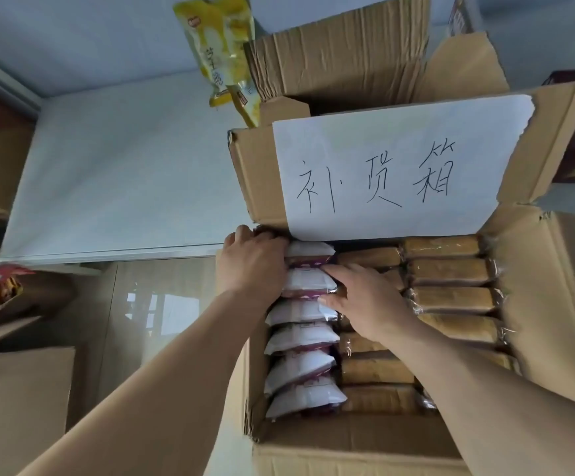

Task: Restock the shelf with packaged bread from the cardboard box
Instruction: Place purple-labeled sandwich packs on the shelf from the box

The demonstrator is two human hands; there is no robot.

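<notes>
Both hands bracket the far white packets [308,280] in the cardboard box [354,448] (long axes left-right): left hand [251,262] gripping their left ends, right hand [358,297] pinching the right.

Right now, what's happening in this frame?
A person is reaching both hands into an open cardboard box packed with bread. The left hand and right hand flank the far end of a row of white packets, apparently gathering several. Brown loaves fill the rest. Nothing is lifted out yet.
</notes>
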